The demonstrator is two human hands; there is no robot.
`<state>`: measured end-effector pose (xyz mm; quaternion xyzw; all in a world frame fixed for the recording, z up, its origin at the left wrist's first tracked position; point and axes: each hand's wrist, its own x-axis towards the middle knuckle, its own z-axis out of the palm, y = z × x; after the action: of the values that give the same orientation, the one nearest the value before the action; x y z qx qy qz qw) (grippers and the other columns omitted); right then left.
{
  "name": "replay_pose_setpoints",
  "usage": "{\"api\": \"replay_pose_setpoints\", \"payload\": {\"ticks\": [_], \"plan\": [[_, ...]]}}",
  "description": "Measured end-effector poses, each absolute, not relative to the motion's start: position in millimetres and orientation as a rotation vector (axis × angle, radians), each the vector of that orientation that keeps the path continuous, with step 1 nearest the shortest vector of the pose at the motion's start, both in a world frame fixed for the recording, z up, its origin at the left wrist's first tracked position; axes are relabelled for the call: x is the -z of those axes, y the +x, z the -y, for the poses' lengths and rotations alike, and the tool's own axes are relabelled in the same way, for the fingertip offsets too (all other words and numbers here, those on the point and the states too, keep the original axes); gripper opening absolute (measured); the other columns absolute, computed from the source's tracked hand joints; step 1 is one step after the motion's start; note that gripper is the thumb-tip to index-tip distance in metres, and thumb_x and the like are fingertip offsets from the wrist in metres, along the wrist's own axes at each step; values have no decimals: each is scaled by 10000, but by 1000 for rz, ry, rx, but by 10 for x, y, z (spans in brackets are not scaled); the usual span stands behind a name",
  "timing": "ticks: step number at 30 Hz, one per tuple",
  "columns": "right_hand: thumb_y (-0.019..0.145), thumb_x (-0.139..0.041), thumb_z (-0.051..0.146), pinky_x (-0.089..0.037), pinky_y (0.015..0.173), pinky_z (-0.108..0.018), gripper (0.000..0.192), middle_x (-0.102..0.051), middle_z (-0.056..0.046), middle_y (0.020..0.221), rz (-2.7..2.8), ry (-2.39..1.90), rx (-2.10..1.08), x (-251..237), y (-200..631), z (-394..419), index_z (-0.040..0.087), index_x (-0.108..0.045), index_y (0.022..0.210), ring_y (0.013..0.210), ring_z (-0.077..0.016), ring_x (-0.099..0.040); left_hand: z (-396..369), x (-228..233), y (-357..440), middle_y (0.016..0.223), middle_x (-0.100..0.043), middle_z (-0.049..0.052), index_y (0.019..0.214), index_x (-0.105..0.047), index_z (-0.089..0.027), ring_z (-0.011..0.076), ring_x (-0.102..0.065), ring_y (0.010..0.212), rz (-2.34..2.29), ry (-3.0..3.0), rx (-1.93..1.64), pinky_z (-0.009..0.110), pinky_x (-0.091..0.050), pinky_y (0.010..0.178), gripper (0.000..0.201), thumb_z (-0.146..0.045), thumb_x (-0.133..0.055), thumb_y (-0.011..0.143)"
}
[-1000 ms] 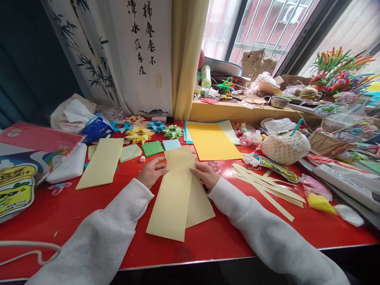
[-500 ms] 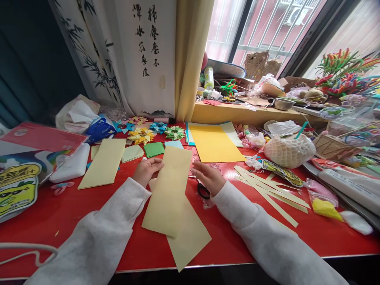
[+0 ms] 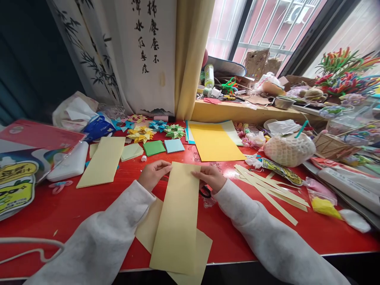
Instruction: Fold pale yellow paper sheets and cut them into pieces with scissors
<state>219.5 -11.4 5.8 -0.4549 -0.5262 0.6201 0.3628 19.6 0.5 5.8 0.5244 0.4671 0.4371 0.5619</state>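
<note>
A long pale yellow paper strip (image 3: 179,217) is pinched at its far corners, tilted over the front of the red table. My left hand (image 3: 154,174) grips its upper left corner between thumb and fingers. At the upper right corner, my right hand (image 3: 211,177) holds the same strip. Beneath it, another pale yellow paper (image 3: 148,229) pokes out on the left, and a paper end (image 3: 204,249) shows on the right. Black-handled scissors (image 3: 205,192) lie beside my right hand, mostly hidden by it.
Left of my hands lies a stack of pale yellow strips (image 3: 102,162). Green squares (image 3: 154,148), light blue squares (image 3: 174,145) and folded paper stars (image 3: 141,134) sit behind. Yellow sheets (image 3: 216,140) are at the back, narrow cut strips (image 3: 270,194) to the right.
My right hand has closed on the strip's upper right corner. The strip has come nearer and swung right and straighter, uncovering the light blue squares.
</note>
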Motion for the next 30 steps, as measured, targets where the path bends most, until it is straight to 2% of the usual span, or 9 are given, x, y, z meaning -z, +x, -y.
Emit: {"api": "replay_pose_setpoints", "payload": {"ticks": [6,11,14,19,22,26,30], "plan": [[620,-631,399,-484,481,-229,323,-627,-21,686,1348,-1178,-1595,-59,2189,100,128,-591,793,577,-132,-599,-4,-39,212,698,-627,15,763,-608,-140,137,-584,636,-1127,1239,-1062,266,-503,591,257,-352,-634,620],[631,-606,438,-466,459,-226,294,-550,25,565,1357,-1157,-1419,13,2185,64,154,-530,654,503,-101,-550,11,-59,221,673,-640,23,747,-625,-133,152,-592,629,-1136,1210,-1097,290,-512,603,262,-351,-647,602],[664,-575,437,-483,502,-251,274,-556,22,604,1376,-1160,-1338,26,2213,53,169,-540,713,541,-108,-553,15,-63,216,666,-644,21,745,-633,-133,154,-596,629,-1123,1205,-1122,298,-515,620,255,-344,-649,603],[748,-513,330,-473,727,-307,194,-609,-30,890,1727,-1211,-700,-167,2262,-9,201,-555,887,822,-147,-566,5,-36,208,667,-643,22,757,-642,-137,162,-601,633,-1105,1237,-1145,309,-521,637,254,-346,-645,611],[754,-517,300,-443,776,-319,172,-617,-36,923,2013,-1207,-486,-333,2143,-118,201,-580,880,847,-155,-559,3,-36,204,674,-642,23,761,-646,-141,162,-597,639,-1104,1263,-1172,301,-524,631,254,-349,-643,616],[742,-543,300,-441,728,-274,159,-635,-15,875,2217,-1207,-574,-411,1797,-288,209,-598,860,814,-143,-571,2,-61,189,690,-644,19,767,-646,-148,164,-597,657,-1087,1282,-1206,288,-520,628,250,-352,-638,623],[745,-542,302,-421,665,-248,131,-639,-10,795,2194,-1294,-588,-371,1561,-361,190,-605,770,760,-139,-562,-8,-55,193,667,-630,10,768,-625,-142,160,-590,672,-1098,1245,-1265,280,-514,625,256,-352,-639,621]]}}
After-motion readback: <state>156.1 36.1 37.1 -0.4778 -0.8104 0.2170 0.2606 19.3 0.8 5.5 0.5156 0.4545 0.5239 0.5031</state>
